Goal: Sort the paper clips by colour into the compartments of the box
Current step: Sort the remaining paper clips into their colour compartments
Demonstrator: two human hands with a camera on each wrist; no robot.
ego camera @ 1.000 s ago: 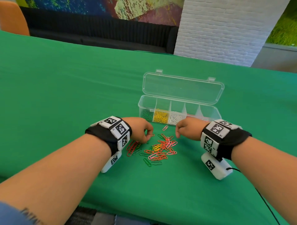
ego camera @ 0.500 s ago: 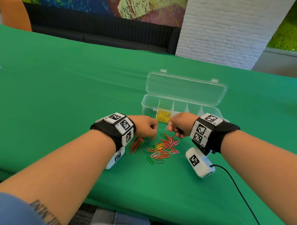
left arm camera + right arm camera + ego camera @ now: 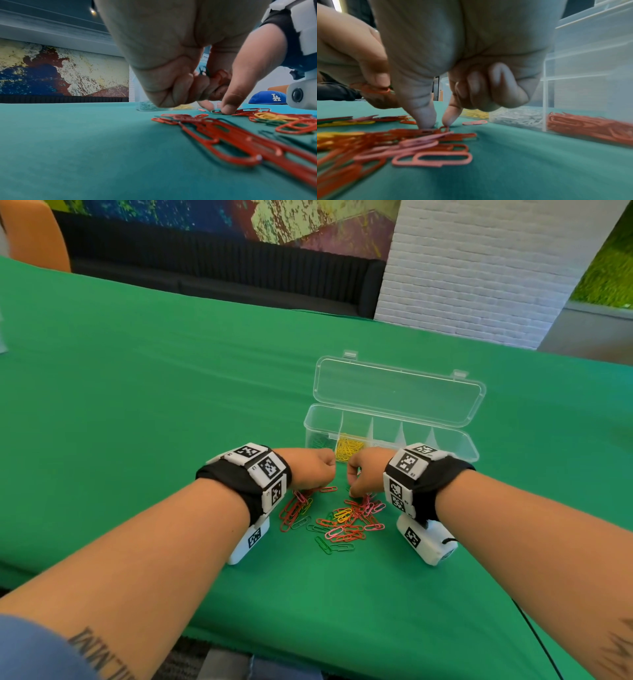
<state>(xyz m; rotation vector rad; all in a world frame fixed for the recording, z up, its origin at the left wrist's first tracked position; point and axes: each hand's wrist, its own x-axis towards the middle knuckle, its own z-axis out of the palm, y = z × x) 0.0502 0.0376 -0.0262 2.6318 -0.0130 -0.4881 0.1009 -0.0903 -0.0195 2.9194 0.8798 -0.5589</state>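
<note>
Paper clips (image 3: 346, 517) lie in a loose mixed heap on the green tablecloth (image 3: 144, 392), just on the near side of the box (image 3: 455, 444); red, pink, yellow and green are tangled together. Right hand (image 3: 364, 474): the thumb tip (image 3: 426, 121) and a fingertip (image 3: 451, 119) press down a little apart on a red clip (image 3: 440, 130) at the heap's box-side edge, the remaining fingers curled into the palm; the pinch is judged not yet closed. Left hand (image 3: 310, 469): fingers curled, bunching red and green clips (image 3: 217, 75) against the palm, while its thumb (image 3: 228, 108) pins a green clip (image 3: 216, 111) flat on the cloth, on the heap's edge toward the box.

Box: clear, lid (image 3: 397, 392) standing open on the far side, divided into compartments; the green clips (image 3: 320, 441) sit in the leftmost, yellow (image 3: 349, 446) next, then white (image 3: 518, 117), then red (image 3: 590, 127).

Judgement on technique: the right thumb and finger should close on the single red clip and lift it straight up, so that linked neighbours fall away; a slide toward the box would drag pink clips along; the left hand's mixed handful should be split by colour before release, green to the leftmost compartment, red beside the white.
</note>
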